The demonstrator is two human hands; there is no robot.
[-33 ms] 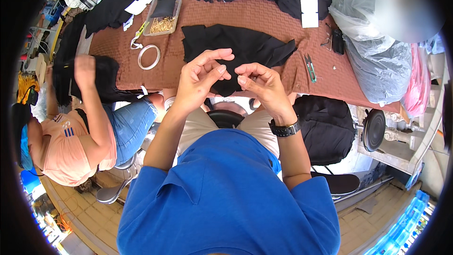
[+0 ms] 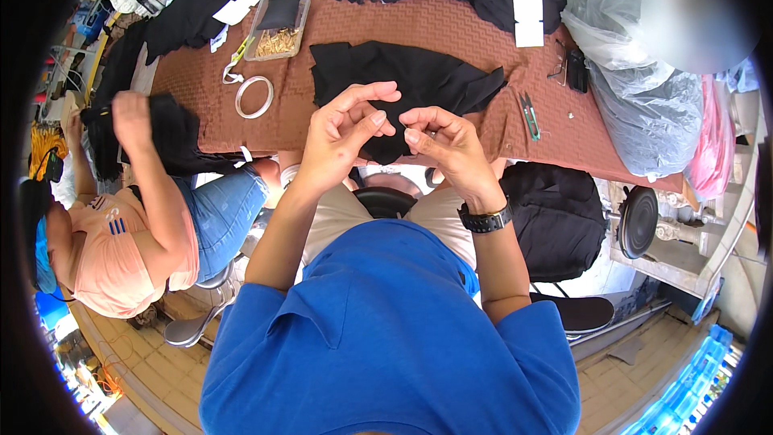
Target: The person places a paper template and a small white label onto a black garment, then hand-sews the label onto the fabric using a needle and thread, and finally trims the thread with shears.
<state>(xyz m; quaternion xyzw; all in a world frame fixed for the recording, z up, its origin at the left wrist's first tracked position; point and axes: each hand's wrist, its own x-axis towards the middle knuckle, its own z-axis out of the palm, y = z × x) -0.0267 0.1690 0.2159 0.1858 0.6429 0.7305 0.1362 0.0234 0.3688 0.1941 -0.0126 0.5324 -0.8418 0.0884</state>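
Observation:
My left hand (image 2: 348, 130) is raised over the front edge of the table, its thumb pressed to the curled fingers and the index finger reaching toward the right. Facing it, a short gap away, my right hand (image 2: 443, 143) pinches thumb against index finger. Whatever either pinch holds is too small to make out. Black fabric (image 2: 403, 68) lies on the table just beyond both hands, and a flap of it hangs down behind them. To the right of that cloth rest small thread snips (image 2: 529, 117) with green handles.
A brown cloth (image 2: 354, 20) covers the table. On it are a clear box (image 2: 279, 24) of small gold-coloured pieces, a white tape roll (image 2: 254, 97) and a white strip (image 2: 525, 0). Plastic bags (image 2: 644, 105) bulge at the right. At the left sits a co-worker (image 2: 129, 234) handling black fabric.
The co-worker's hand at the left has shifted slightly further left, and the black fabric there has moved. My own hands stay nearly in place, still pinched.

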